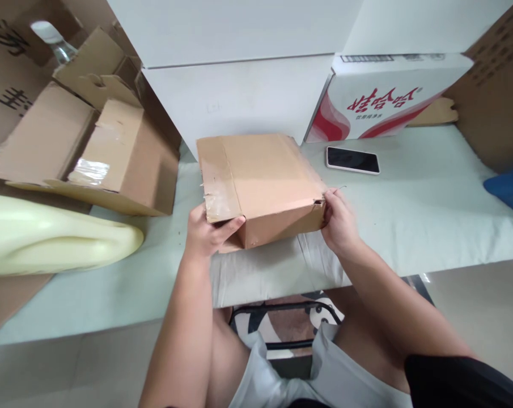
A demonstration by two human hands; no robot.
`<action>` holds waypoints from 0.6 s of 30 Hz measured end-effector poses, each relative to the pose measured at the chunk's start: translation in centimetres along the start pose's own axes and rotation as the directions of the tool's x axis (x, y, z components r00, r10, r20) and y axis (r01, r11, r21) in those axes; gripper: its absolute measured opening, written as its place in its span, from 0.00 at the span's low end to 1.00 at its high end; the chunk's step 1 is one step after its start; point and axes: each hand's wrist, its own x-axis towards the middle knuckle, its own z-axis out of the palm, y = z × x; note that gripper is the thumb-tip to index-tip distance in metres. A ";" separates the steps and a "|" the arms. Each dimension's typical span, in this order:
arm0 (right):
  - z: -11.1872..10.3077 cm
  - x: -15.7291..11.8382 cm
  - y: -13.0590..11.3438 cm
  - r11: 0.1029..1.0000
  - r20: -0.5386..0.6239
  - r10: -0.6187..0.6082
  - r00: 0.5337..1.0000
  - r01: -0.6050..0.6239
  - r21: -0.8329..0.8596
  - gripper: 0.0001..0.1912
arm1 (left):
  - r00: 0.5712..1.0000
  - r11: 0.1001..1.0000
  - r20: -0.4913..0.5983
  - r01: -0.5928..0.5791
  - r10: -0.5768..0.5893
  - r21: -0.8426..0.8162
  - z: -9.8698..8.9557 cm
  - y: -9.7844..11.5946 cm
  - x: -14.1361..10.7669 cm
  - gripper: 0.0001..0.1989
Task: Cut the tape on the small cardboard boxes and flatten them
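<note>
A brown cardboard box [268, 175] with clear tape along its left part lies in front of me at the middle of the table, its near side tilted toward me. My left hand [209, 229] grips the near left corner, the thumb along the front edge and the other fingers partly hidden behind it. At the near right corner, beside a small torn hole, the fingers of my right hand [339, 221] are closed on the box. A phone [352, 160] with a dark screen lies on the cloth to the right, beyond my right hand.
White boxes [239, 96] stand behind, one with red print [375, 102]. Open cardboard boxes [149, 164] and a pale yellow object [60, 235] are at left. A blue object [511, 190] sits at the right edge. Pale green cloth [430, 209] covers the table.
</note>
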 end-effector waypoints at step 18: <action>-0.1 0.0 -0.3 0.998 0.088 0.004 0.996 -0.010 0.069 0.22 | 0.938 0.896 -0.173 0.215 -0.300 -0.390 -0.4 -0.1 0.8 0.13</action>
